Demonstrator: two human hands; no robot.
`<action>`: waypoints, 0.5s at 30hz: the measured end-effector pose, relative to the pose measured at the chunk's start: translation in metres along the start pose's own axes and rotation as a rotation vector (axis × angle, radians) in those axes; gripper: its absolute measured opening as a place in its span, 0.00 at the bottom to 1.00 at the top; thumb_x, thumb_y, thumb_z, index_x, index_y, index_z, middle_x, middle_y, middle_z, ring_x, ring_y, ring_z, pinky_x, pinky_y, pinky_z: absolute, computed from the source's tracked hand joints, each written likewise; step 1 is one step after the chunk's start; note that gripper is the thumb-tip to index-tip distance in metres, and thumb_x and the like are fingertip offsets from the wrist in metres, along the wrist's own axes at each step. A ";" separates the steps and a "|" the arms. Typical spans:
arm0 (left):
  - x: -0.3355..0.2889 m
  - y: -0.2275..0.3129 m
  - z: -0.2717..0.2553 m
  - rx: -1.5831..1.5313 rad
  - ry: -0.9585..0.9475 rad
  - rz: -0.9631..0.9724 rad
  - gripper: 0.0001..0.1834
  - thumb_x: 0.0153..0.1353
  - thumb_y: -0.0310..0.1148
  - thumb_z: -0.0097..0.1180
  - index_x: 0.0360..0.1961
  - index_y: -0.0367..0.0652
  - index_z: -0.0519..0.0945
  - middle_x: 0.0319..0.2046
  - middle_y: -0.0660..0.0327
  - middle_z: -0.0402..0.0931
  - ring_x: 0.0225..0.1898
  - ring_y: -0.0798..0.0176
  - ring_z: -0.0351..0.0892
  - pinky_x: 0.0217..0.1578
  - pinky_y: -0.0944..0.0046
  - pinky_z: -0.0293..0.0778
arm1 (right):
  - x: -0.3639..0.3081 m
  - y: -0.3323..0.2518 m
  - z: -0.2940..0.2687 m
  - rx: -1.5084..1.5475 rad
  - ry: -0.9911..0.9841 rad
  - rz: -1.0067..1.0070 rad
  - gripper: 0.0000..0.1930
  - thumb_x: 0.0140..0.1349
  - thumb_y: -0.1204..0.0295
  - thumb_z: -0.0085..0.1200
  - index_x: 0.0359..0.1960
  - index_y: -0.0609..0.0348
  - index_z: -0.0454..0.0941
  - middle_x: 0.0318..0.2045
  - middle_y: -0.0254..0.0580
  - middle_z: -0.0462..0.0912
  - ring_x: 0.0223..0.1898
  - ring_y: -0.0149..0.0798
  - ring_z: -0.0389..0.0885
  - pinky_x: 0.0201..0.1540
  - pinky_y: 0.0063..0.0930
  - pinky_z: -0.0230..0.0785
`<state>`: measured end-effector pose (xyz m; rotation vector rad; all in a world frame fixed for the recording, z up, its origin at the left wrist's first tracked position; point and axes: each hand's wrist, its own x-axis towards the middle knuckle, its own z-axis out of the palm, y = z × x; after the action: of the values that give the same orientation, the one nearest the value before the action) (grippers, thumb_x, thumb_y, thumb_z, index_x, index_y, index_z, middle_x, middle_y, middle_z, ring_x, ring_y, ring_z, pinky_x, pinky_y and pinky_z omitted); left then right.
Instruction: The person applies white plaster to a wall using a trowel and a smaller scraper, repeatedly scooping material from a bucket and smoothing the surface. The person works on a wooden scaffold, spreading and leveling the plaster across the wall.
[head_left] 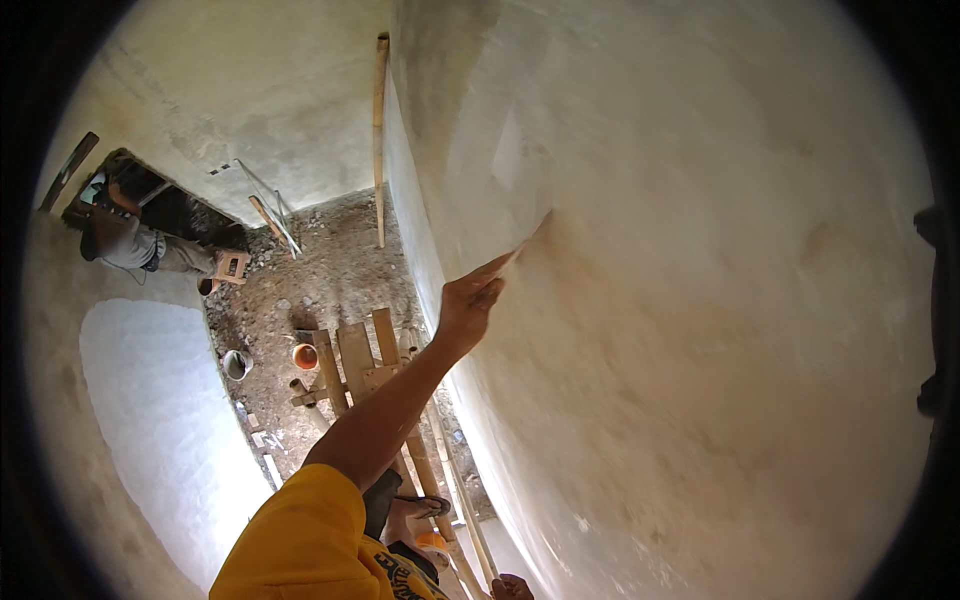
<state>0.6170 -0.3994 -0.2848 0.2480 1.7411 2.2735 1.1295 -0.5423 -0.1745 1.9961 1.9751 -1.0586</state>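
Observation:
My left hand (470,308), at the end of a yellow sleeve, is stretched up to the plastered wall (700,330) on the right. It is closed around a thin flat-bladed tool (530,238), seen nearly edge-on against the damp, blotchy plaster; its exact kind is hard to make out. Low at the picture's edge, my right hand (512,588) is partly cut off. Its fingers look curled, next to the lower end of a pale pole (478,535), and what they hold is unclear. An orange bucket (433,545) sits near my feet.
Bamboo and plank scaffolding (355,360) stands below me. On the rubble floor are a white bucket (237,365) and an orange-rimmed bucket (305,356). Another person (130,235) is by a wall opening at left. A bamboo pole (380,140) leans in the far corner.

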 end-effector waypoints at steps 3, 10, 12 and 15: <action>0.027 -0.058 -0.031 -0.194 0.142 -0.333 0.08 0.67 0.26 0.61 0.45 0.36 0.81 0.34 0.64 0.79 0.38 0.71 0.78 0.39 0.70 0.76 | 0.015 -0.016 -0.009 0.002 0.014 0.018 0.13 0.60 0.68 0.64 0.44 0.61 0.86 0.30 0.41 0.87 0.32 0.32 0.82 0.38 0.29 0.76; 0.138 -0.147 -0.045 -0.340 0.077 -0.445 0.09 0.64 0.27 0.65 0.43 0.39 0.81 0.37 0.62 0.81 0.33 0.62 0.82 0.32 0.62 0.79 | 0.013 -0.021 -0.006 0.006 0.054 0.058 0.12 0.60 0.69 0.64 0.44 0.62 0.86 0.29 0.37 0.86 0.31 0.31 0.80 0.38 0.27 0.76; 0.151 -0.135 -0.046 -0.526 0.121 -0.553 0.09 0.64 0.26 0.64 0.45 0.39 0.80 0.38 0.61 0.82 0.35 0.60 0.84 0.34 0.58 0.82 | 0.010 -0.015 -0.002 0.039 0.041 0.042 0.13 0.60 0.70 0.64 0.44 0.62 0.85 0.29 0.37 0.86 0.31 0.31 0.80 0.38 0.27 0.76; 0.162 -0.099 -0.045 -0.637 0.018 -0.456 0.11 0.65 0.25 0.63 0.47 0.39 0.80 0.39 0.60 0.82 0.37 0.58 0.85 0.38 0.54 0.85 | 0.010 -0.011 0.004 0.141 -0.003 0.037 0.13 0.60 0.70 0.64 0.44 0.63 0.85 0.29 0.37 0.86 0.30 0.30 0.80 0.37 0.27 0.75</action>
<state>0.4607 -0.3666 -0.3964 -0.2699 0.8728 2.3197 1.1170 -0.5347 -0.1790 2.0901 1.9024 -1.2233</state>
